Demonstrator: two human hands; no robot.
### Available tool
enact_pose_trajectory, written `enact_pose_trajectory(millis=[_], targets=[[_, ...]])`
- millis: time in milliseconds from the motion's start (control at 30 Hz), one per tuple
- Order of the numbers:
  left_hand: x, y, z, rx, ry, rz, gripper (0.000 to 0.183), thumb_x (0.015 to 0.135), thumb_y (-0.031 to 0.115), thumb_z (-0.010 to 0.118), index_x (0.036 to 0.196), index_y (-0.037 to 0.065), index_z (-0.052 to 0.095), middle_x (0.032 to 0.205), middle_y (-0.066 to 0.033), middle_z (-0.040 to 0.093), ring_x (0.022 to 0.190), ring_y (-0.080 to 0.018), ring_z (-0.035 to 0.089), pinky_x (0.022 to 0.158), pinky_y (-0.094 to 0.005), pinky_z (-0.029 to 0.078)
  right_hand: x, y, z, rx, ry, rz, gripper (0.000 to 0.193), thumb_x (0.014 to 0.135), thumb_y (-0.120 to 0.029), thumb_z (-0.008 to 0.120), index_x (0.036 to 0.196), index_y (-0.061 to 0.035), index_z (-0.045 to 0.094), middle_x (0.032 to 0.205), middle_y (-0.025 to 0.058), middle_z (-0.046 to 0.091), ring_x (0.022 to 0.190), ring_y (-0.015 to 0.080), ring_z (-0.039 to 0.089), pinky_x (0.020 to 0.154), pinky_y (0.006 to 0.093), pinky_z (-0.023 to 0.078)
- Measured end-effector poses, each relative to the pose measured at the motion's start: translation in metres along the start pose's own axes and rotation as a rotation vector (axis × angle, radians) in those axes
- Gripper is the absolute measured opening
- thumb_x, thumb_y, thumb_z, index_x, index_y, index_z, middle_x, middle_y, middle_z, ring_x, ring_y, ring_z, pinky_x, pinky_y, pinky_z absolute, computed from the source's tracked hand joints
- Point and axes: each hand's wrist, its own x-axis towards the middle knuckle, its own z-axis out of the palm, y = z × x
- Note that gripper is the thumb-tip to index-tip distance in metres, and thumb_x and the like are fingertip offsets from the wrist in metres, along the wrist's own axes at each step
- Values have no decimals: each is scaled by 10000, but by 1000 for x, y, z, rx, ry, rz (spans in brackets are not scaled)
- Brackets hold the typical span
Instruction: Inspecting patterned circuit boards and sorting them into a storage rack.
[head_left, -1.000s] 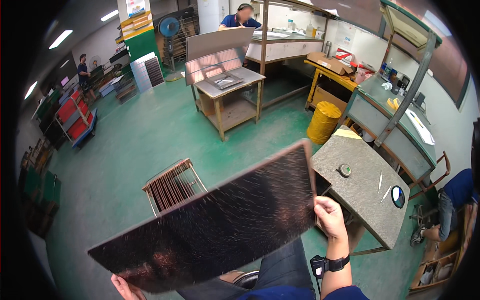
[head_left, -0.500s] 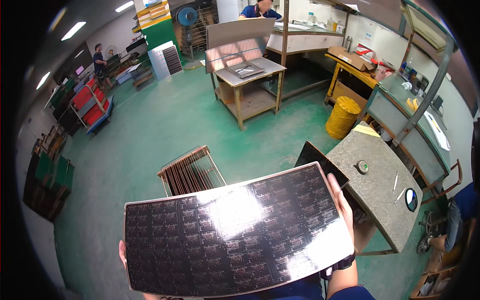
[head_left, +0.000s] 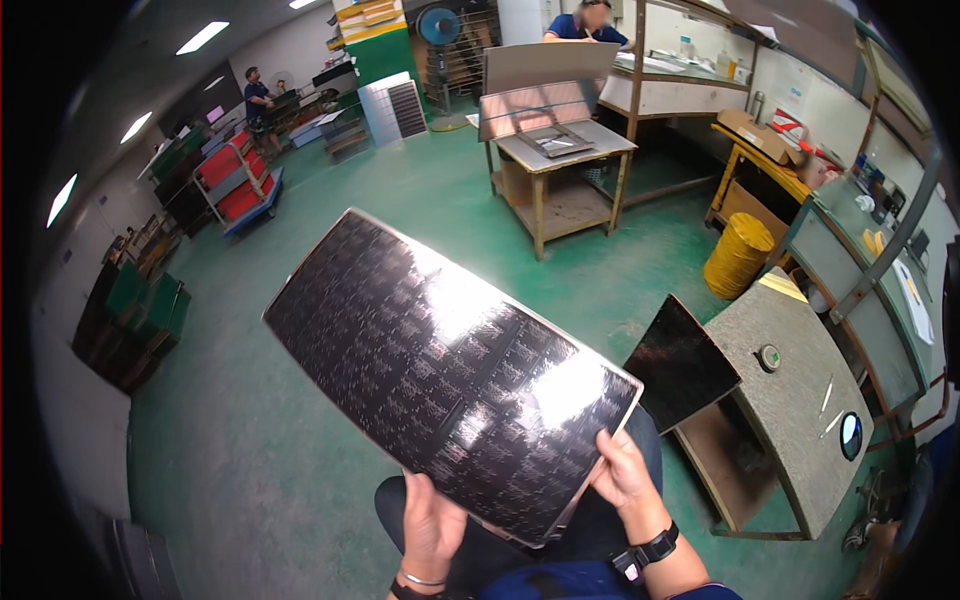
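A person's two bare hands hold a dark rectangular panel [head_left: 375, 335] in the air above the lap, its face covered with rows of fine, pale circuit-like patterns. The left hand [head_left: 433, 520] grips the lower long edge near its middle; the right hand [head_left: 624, 472] is clamped on the short right end, thumb on the face. Half a second ago the panel lay almost level across the view, with the left hand at its far left end; now that hand has come in along the lower edge, and the panel slants, left end raised and right end low. Two bright patches of glare remain on its face. The slatted rack seen beyond it earlier no longer shows. The view has swung left, so the grey speckled bench [head_left: 775, 425] sits farther right. A second dark board [head_left: 682, 368], partly hidden before, now shows more fully at the bench's left edge. On the bench, the round tape measure [head_left: 769, 358] and round dark-rimmed mirror [head_left: 851, 437] keep their places.
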Motion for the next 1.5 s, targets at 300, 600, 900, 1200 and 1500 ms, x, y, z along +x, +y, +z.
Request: enact_pose_trajectory(millis=[300, 600, 900, 1200, 1500], targets=[[8, 32, -21, 250, -38, 37, 461, 887, 128, 557, 1313, 92, 382, 1254, -80, 503, 1137, -223, 496, 969, -373, 417, -17, -40, -23, -116, -54, 59, 659, 907, -309, 513, 1406, -18, 195, 1254, 282, 464, 1006, 333, 593, 824, 403, 510], [8, 14, -23, 631, -36, -50, 471, 893, 230, 555, 1296, 26, 422, 1240, -69, 526, 1112, -174, 504, 964, -301, 364, -3, -40, -2, -496, -18, 73, 573, 854, -238, 626, 1320, -14, 380, 1220, 71, 533, 1122, 159, 489, 967, 313, 371], [2, 50, -60, 125, -66, -80, 798, 846, 602, 420, 1402, 76, 193, 1194, -236, 514, 1002, -298, 579, 795, -376, 525, 1, -35, -2, -196, 76, -198, 445, 883, -202, 578, 1276, -57, 425, 1223, 71, 518, 1129, 196, 487, 974, 362, 379], [3, -13, -26, 92, 47, -28, 414, 915, 237, 503, 1295, 112, 400, 1271, -74, 492, 1122, -251, 513, 959, -439, 426, -8, -8, -19, -334, 51, -8, 410, 844, -156, 627, 1208, -35, 484, 1132, 112, 576, 1012, 230, 577, 872, 378, 465], [-3, 31, -51, 167, 127, 157, 358, 922, 207, 504, 1238, 43, 465, 1228, -90, 535, 1078, -216, 541, 943, -367, 440, -19, -100, -16, -3, 227, -521, 387, 968, -275, 388, 1285, -55, 424, 1093, 97, 616, 899, 194, 637, 758, 336, 565]])
